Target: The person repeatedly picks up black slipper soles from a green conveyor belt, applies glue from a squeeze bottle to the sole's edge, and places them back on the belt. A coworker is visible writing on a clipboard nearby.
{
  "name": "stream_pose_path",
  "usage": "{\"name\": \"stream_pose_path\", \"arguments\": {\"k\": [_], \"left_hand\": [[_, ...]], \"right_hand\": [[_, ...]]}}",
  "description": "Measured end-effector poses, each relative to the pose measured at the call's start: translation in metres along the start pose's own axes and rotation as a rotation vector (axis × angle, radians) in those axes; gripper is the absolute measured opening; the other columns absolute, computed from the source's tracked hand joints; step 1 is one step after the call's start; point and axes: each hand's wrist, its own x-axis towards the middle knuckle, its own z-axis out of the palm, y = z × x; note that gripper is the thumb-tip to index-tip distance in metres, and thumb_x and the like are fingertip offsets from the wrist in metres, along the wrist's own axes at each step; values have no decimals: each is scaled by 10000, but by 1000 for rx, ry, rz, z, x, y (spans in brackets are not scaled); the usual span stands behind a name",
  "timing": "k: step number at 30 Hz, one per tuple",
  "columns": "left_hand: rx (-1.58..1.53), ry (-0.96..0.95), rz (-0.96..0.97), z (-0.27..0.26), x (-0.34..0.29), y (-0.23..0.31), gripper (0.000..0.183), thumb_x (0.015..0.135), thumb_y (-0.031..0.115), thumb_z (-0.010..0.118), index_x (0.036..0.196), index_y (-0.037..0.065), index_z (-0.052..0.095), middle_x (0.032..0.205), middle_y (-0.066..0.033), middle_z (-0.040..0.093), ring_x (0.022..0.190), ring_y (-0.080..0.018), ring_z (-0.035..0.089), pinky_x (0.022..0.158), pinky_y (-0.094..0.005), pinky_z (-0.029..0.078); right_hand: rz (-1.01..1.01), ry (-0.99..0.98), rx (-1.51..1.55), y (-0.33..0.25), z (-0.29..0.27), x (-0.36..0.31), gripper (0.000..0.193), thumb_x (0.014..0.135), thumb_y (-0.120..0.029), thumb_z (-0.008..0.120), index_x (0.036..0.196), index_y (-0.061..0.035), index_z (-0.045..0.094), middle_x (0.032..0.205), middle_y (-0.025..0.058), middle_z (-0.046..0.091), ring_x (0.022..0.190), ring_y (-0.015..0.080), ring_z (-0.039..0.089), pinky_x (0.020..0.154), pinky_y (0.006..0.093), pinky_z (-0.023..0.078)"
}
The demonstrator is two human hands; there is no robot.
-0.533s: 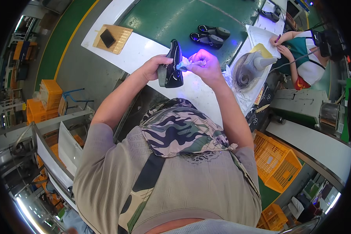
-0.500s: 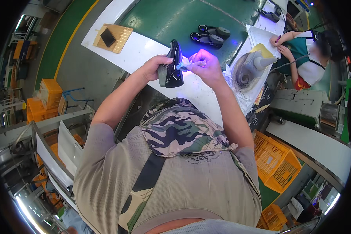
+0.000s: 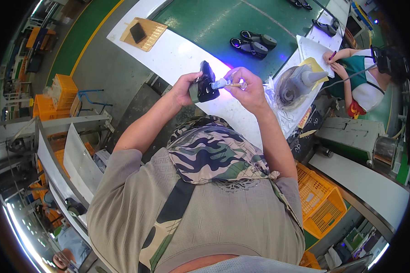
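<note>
My left hand (image 3: pixel 186 87) grips a glossy black shoe (image 3: pixel 207 84) with a grey sole, held up over the white table edge (image 3: pixel 180 57). In my right hand (image 3: pixel 248 88) is a short stick (image 3: pixel 236 85) whose end is wrapped in pale bluish cloth (image 3: pixel 220 83). The wrapped tip meets the shoe's shiny side, or is very close to it. My fingers close round the stick. Just right of my right hand stands a stained bowl (image 3: pixel 282 94) with a white nozzle bottle (image 3: pixel 310 77) leaning at it.
Black shoes (image 3: pixel 255 44) stand on the green surface (image 3: pixel 214 22) ahead. A dark phone (image 3: pixel 138 32) lies on a tan board (image 3: pixel 151 37) at left. A co-worker's hands (image 3: pixel 335 63) work at the right. Orange crates (image 3: pixel 321 195) sit at lower right.
The shoe is turned and tilted differently in my left hand and sits slightly lower. My right hand has moved slightly right and down, and its grip shows more of the stick. The whole view has shifted.
</note>
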Motion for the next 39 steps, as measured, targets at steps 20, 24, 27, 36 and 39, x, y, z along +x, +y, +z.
{"name": "stream_pose_path", "arguments": {"k": [20, 24, 27, 36, 39], "left_hand": [[-279, 32, 324, -35, -56, -33, 474, 888, 497, 552, 1077, 74, 650, 937, -125, 674, 746, -241, 633, 528, -307, 518], [-374, 74, 382, -46, -80, -19, 524, 883, 512, 545, 1081, 39, 654, 906, -184, 670, 671, -252, 652, 490, -296, 493], [-322, -173, 435, -47, -107, 2, 670, 859, 517, 586, 1307, 21, 539, 1040, -177, 666, 780, -278, 680, 618, -377, 557], [128, 109, 1172, -38, -291, 89, 509, 781, 185, 685, 1232, 17, 518, 1097, -152, 637, 1030, -288, 644, 967, -464, 499], [155, 533, 1312, -38, -389, 119, 296, 804, 151, 656, 1059, 6, 620, 964, -130, 674, 904, -268, 681, 877, -433, 550]], "right_hand": [[-14, -15, 233, 12, 55, 8, 218, 775, 15, 728, 815, -50, 524, 979, 112, 632, 900, 148, 567, 799, 275, 450], [9, -30, 141, 25, 85, 25, 222, 763, 23, 727, 821, -39, 522, 998, 115, 622, 912, 164, 569, 826, 289, 453], [53, 30, 158, 40, 98, 35, 225, 749, 22, 727, 823, -31, 521, 1002, 133, 614, 918, 186, 572, 854, 314, 454], [339, -4, 372, 97, 141, 47, 256, 763, 88, 693, 800, -70, 495, 884, 50, 542, 805, 132, 537, 757, 269, 464], [439, -94, 395, 120, 147, 45, 265, 759, 91, 694, 793, -75, 490, 846, 28, 534, 764, 113, 516, 717, 257, 452]]}}
